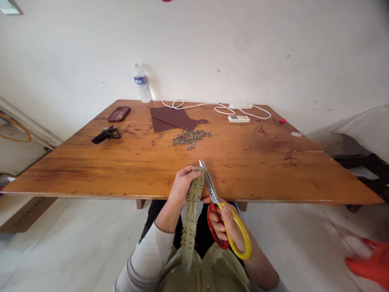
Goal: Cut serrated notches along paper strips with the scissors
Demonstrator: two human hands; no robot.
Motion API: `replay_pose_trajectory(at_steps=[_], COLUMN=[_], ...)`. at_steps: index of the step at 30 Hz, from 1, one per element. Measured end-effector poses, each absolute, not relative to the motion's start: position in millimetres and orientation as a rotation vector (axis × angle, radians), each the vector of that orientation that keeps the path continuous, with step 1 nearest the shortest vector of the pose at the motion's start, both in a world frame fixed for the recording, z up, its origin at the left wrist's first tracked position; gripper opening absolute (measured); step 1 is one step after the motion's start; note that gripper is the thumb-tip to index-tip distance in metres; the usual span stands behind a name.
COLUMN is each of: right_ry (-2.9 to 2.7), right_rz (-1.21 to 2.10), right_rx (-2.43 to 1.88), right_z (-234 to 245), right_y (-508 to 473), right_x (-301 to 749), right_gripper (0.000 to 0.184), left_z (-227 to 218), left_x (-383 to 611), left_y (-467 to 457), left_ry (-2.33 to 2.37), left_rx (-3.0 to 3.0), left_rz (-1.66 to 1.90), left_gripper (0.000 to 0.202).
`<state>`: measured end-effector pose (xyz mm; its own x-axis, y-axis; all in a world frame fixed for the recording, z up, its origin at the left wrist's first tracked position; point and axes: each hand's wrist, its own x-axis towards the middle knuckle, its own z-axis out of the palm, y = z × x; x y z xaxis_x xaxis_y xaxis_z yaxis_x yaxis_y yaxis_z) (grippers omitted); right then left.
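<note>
My left hand [183, 183] pinches the top end of an olive-green strip [191, 219], which hangs down over my lap. Black arrows and the marking "JZ-51" are printed on it, and both long edges are cut into fine fringe-like notches. In my right hand [229, 227] is a pair of scissors [211, 189] with one red and one yellow handle, the fingers wrapped through the loops. The blades point up and away, slightly parted, close beside the right edge of the strip's top end. A small heap of dark clippings [191, 138] lies on the table beyond.
On the wooden table [136, 162] lie brown sheets [170, 118], a phone [119, 114] and a black object with keys [106, 134]. A water bottle [141, 83] stands at the wall. A white cable [200, 105] runs along the back near a white remote-like device [238, 119].
</note>
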<state>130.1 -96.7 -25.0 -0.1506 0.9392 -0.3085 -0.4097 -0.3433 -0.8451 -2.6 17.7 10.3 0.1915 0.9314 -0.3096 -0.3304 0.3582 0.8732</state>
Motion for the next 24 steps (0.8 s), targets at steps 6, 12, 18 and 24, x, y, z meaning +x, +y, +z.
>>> replay_pose_trajectory(at_steps=[6,12,18,24], right_ry=[-0.772,-0.748,-0.711,-0.716], right_rz=[1.655,1.69,1.721,1.719], right_rx=[-1.045,-1.046,-1.052,-1.089], right_z=[-27,-22,-17,-25], right_y=[-97,-96,-94,-94], right_x=[128,126,118,122], right_gripper=[0.071,0.075,0.072,0.074], left_z=[9,10,9,8], left_x=[-2,-2,-1,-1], left_y=[18,18,17,18], left_ry=[1.0,0.993,1.001,0.985], left_rx=[0.76,0.779,0.767,0.755], left_rz=[1.02,1.013,1.016,1.015], left_gripper=[0.024,0.025,0.026,0.025])
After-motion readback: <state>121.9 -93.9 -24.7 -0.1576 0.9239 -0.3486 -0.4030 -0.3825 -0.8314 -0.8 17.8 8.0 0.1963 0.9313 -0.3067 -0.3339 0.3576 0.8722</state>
